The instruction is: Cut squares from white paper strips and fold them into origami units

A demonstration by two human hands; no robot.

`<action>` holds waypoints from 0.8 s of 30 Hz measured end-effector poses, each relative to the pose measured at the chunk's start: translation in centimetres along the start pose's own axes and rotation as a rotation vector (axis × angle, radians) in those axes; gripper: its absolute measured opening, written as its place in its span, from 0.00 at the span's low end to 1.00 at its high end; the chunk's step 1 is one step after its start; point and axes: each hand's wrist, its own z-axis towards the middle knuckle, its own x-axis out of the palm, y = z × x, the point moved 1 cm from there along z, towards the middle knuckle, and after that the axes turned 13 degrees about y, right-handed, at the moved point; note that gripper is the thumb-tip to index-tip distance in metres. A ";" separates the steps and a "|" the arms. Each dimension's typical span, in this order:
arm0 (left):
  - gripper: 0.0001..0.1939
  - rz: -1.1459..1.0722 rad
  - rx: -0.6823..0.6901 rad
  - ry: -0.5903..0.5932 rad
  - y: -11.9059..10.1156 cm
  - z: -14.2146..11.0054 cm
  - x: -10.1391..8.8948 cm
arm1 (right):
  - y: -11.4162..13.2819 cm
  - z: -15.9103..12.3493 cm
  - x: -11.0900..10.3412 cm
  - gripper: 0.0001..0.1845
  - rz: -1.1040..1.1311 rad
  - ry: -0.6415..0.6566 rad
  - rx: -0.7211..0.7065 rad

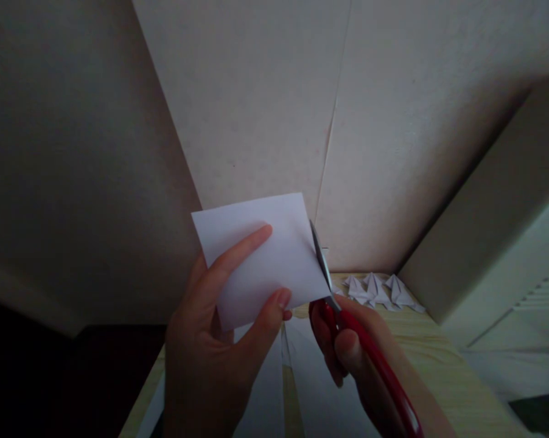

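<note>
My left hand (pixel 215 340) holds a white sheet of paper (pixel 260 255) up in front of the wall, thumb and fingers pinched on its lower part. My right hand (pixel 356 359) grips red-handled scissors (pixel 347 316). The scissor blades point upward along the paper's right edge, touching it. Both hands are raised above a light wooden table (pixel 439 371).
Several small folded white paper pieces (pixel 379 291) lie at the table's far edge by the wall. White paper strips (pixel 311 389) lie on the table under my hands. A white cabinet (pixel 507 286) stands to the right, and dark floor lies to the left.
</note>
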 end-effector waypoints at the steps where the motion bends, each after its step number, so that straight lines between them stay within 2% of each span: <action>1: 0.22 -0.005 -0.003 0.001 0.0 0.0 0.0 | 0.1 0.1 0.1 0.37 0.006 -0.011 -0.001; 4: 0.22 -0.026 -0.017 -0.005 -0.1 -0.1 0.0 | 0.5 0.4 0.3 0.40 0.045 -0.027 -0.025; 9: 0.23 -0.040 -0.023 -0.006 -0.3 0.1 0.1 | 1.3 1.1 0.4 0.38 0.123 0.033 -0.064; 12: 0.23 -0.056 -0.026 0.001 -0.2 0.2 0.2 | 1.0 1.3 0.4 0.39 0.136 0.019 -0.067; 19: 0.22 -0.044 -0.020 0.032 0.0 0.1 0.1 | -0.8 0.0 0.8 0.40 0.105 -0.134 0.000; 24: 0.22 0.025 0.032 0.105 0.2 0.2 -0.1 | -0.6 0.1 0.2 0.39 0.064 -0.026 -0.024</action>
